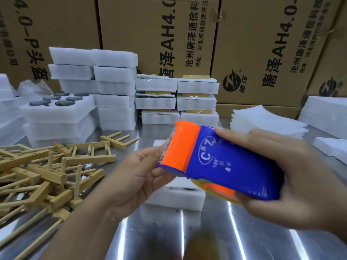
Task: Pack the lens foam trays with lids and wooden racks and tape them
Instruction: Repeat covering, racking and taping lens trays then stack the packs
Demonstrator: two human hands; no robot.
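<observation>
My right hand (285,177) grips a blue and orange tape dispenser (216,162), held above the metal table. My left hand (139,175) pinches at the dispenser's serrated orange front edge, fingers beside the blade. Under the dispenser lies a white foam tray with a lid (174,194), mostly hidden by both hands. A pile of wooden racks (48,166) lies at the left. An open foam tray with dark round lenses (60,107) sits on a stack at the far left.
Stacks of white foam trays (114,87) stand behind, with taped packs with wooden racks (176,98) beside them. Thin foam lids (266,121) lie at the right. Large cardboard boxes (262,44) wall the back. The shiny metal table (187,237) reaches toward me.
</observation>
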